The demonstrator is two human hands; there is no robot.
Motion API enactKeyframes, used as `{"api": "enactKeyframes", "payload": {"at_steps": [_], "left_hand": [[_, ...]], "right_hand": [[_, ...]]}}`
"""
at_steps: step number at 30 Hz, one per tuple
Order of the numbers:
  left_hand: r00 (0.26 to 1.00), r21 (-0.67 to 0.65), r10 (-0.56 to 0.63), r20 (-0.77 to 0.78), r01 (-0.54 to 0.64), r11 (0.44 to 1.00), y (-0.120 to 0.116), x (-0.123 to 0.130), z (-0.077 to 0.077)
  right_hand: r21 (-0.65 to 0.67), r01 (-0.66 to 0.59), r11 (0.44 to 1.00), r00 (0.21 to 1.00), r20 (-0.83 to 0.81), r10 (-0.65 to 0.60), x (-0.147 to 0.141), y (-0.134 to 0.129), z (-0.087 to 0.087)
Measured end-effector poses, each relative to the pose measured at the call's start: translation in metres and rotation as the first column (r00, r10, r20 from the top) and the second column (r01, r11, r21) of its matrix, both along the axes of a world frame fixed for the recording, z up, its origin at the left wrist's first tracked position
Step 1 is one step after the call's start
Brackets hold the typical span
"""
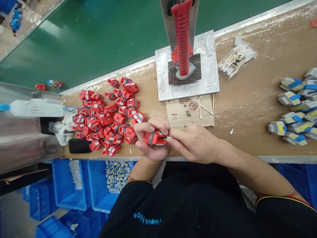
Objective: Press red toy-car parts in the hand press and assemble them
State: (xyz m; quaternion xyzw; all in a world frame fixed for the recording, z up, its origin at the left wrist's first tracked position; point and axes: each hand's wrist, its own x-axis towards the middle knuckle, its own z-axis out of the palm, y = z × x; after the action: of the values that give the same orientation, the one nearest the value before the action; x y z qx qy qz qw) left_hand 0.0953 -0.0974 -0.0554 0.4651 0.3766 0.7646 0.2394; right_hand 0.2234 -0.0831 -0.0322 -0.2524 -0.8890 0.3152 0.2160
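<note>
My left hand [156, 153] is closed around a small red and grey plastic toy part [151, 138] above the table's front edge. A dark slot in the part faces my right hand [199, 143]. The thumb and fingers of that hand pinch a thin, pale stick, which looks like a cotton swab [168, 138]. Its tip is at the slot; most of its length is hidden by the fingers. Just beyond my hands, a piece of cardboard [173, 123] carries brown drips, a small round clear dish [193, 105] and loose cotton swabs [206, 109].
Similar red parts [109, 115] are heaped on the left, beside a white bottle [37, 108]. A press with a red handle [183, 39] stands on a metal plate [164, 87]. Bagged swabs [237, 59] and grey-blue-yellow parts [294, 119] lie right. Blue bins [70, 198] stand below.
</note>
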Motion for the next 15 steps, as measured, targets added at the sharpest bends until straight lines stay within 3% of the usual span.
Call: {"api": "enactKeyframes", "payload": {"at_steps": [3,9,15], "left_hand": [[0.999,-0.009,0.021,-0.034,-0.021,1.0,-0.0025,-0.0015,-0.002],[0.998,0.002,-0.058,0.015,0.058,0.998,-0.0047,-0.0008,-0.0049],[0.995,-0.02,0.086,0.057,-0.085,0.996,-0.0034,0.0049,-0.0042]], "right_hand": [[0.058,0.0,0.998,0.996,0.094,-0.006,0.0013,-0.0014,0.0029],[0.102,-0.049,0.994,0.965,0.26,0.021,0.003,-0.0024,0.0075],[0.137,-0.086,0.987,0.939,0.341,0.035,0.003,-0.0048,0.0106]]}}
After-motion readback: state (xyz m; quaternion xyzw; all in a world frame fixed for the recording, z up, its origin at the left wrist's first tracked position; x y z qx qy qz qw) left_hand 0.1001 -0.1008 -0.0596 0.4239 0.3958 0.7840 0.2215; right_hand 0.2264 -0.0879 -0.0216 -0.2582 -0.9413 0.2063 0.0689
